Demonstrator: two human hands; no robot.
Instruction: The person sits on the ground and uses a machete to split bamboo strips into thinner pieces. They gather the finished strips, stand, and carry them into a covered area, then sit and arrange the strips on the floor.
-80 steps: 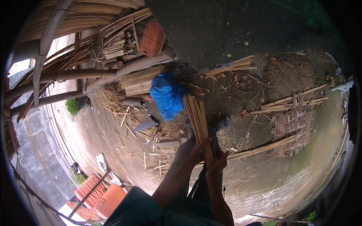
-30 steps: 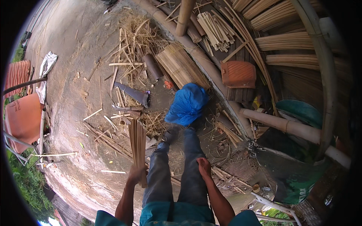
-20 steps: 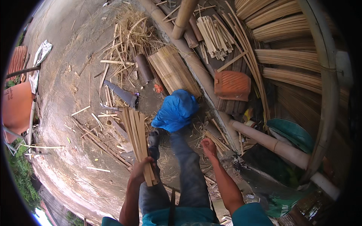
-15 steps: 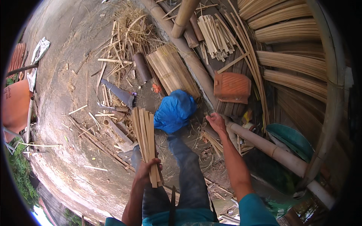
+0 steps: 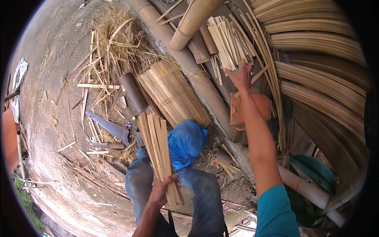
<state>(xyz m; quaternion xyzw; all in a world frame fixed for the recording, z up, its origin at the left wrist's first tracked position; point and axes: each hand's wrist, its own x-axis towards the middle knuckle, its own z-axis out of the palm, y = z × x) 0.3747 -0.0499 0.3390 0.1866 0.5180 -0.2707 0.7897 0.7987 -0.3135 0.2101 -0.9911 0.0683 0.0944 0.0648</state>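
While the slats are grasped near their lower end by the left hand, the right hand is stretched out to the pile of strips, its thumb and fingers spread. The pile is set just ahead of the right fingertips and slightly to their left, its long axis pointed away from the body, roughly along the line of the forearm; whether its near ends are touched cannot be told. The left hand is placed much farther off, and the blue bag is seen just beside the slats.
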